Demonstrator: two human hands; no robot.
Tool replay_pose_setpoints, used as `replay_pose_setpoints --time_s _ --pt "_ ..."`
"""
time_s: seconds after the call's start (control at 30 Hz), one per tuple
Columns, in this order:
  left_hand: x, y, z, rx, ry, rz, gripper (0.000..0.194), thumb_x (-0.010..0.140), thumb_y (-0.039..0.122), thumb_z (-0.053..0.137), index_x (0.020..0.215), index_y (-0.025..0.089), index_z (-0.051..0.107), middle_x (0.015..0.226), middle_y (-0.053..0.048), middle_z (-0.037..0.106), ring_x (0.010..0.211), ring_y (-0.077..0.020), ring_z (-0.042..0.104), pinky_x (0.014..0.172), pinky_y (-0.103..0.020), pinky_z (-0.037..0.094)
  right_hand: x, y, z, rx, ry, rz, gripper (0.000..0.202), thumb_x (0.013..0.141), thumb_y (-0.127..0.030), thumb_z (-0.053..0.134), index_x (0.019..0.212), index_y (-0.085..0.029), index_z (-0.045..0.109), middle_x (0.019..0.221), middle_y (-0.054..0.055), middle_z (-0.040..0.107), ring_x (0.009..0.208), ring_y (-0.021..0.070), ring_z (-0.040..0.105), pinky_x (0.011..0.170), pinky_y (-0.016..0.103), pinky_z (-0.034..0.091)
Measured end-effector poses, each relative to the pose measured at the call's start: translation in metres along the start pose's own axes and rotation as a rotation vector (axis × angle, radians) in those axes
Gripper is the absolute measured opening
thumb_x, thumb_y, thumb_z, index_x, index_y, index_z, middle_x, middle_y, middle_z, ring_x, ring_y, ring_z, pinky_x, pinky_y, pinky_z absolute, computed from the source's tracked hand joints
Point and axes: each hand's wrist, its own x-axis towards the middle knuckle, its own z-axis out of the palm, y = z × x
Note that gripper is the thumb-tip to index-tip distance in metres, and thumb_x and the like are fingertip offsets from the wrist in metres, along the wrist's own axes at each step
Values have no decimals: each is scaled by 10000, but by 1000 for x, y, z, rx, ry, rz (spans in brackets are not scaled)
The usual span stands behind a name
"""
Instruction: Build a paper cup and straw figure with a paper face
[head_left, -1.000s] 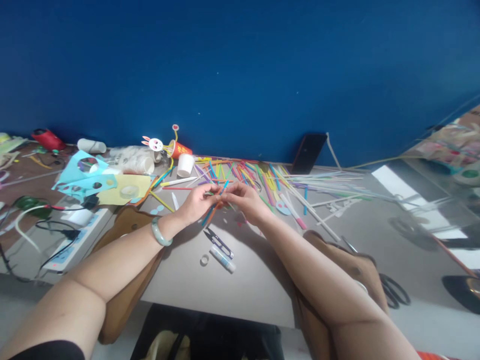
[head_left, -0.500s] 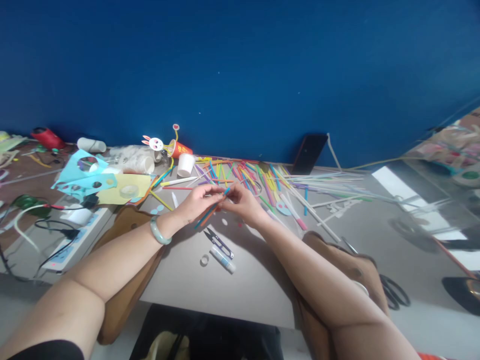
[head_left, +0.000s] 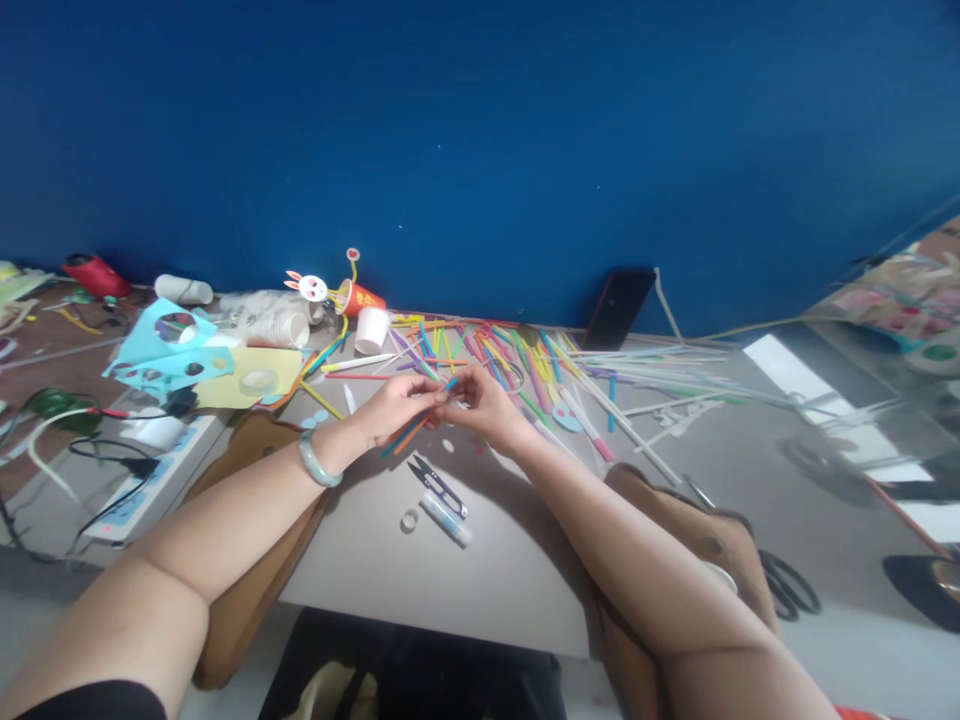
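Two thin paper straws, a blue straw [head_left: 392, 449] and an orange straw [head_left: 406, 437], lie side by side between my hands above the table. My left hand [head_left: 405, 404] has its fingers closed around them, a pale green bangle [head_left: 319, 462] on its wrist. Opposite it, my right hand [head_left: 480, 405] pinches the straws near their upper end, where a blue tip shows; the fingers hide the rest. On the table below lie thread snips [head_left: 437, 487], a glue tube [head_left: 445, 521] and a small tape roll [head_left: 409, 521].
Many coloured straws [head_left: 510, 355] spread along the wall. A white paper cup [head_left: 372, 331] stands by a red cup [head_left: 364, 298] with a rabbit face [head_left: 312, 288]. A phone [head_left: 619, 308] leans on the wall. At left are blue cut paper [head_left: 161, 350] and a power strip [head_left: 154, 480].
The straws' lower ends have swung slightly left and lie closer together. My hands have shifted only a little, still on the straws.
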Motion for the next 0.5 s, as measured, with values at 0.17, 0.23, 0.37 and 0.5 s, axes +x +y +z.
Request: replay_pose_setpoints --time_s 0.17,0.23,0.37,0.5 --pt "1 -1 -1 74 37 53 418 658 461 853 815 124 662 646 -18 663 589 -144 633 595 -268 521 0 2 1 7 11 38 513 588 -348 855 914 -212 482 857 -18 611 798 137 615 769 309 494" --pt "1 0 -1 115 55 77 422 665 476 840 811 128 651 649 -18 661 592 -142 627 593 -267 514 0 3 1 10 30 58 522 595 -347 847 942 -216 479 844 -21 614 790 140 622 747 304 500" --pt "3 0 -3 190 46 104 407 705 504 795 767 142 620 631 -10 641 585 -133 604 579 -258 490 0 3 0 21 24 79 509 631 -319 809 997 -224 468 805 -32 631 767 148 647 737 311 514" --pt "7 -2 -9 268 37 131 404 735 519 761 736 145 608 624 -3 623 576 -118 579 565 -243 455 1 7 -1 17 -8 63 522 650 -363 814 1023 -224 476 891 15 683 852 185 685 805 364 534"
